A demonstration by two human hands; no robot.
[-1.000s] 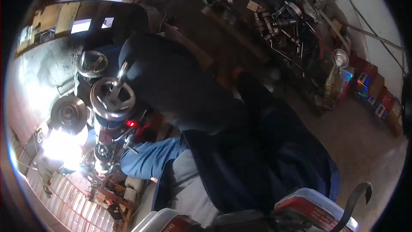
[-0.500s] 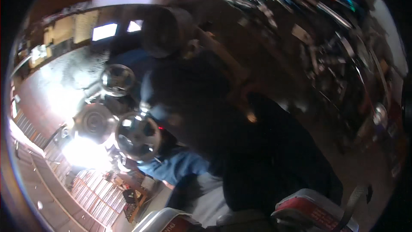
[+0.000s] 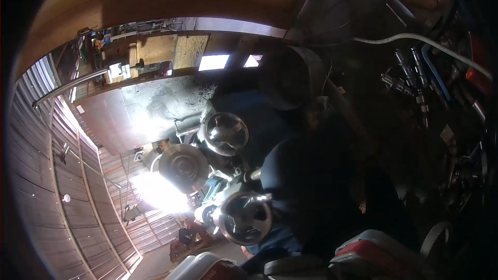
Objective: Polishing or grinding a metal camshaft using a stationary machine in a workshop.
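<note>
A sliver of skin [image 3: 246, 251] shows at the end of a blue sleeve [image 3: 285, 239], just below the lower spoked handwheel [image 3: 245, 219]. It looks like part of my left hand, but its fingers are hidden, and whether it touches the wheel cannot be made out. A second spoked handwheel [image 3: 226, 134] sits higher on the same machine. Left of both is a round metal disc [image 3: 183, 168]. Deep shadow fills the middle and lower right, and my right hand cannot be seen there.
A bright glare [image 3: 158, 193] washes out the area below the disc. Several metal tools [image 3: 410, 72] lie at the upper right, near a pale cable [image 3: 399, 37]. Corrugated metal sheeting [image 3: 36, 150] lines the left side. A flat metal sheet [image 3: 150, 109] lies above the disc.
The view has swung, so the handwheels and disc appear farther right and lower. The blurred picture has become sharper, and less of the blue sleeve shows.
</note>
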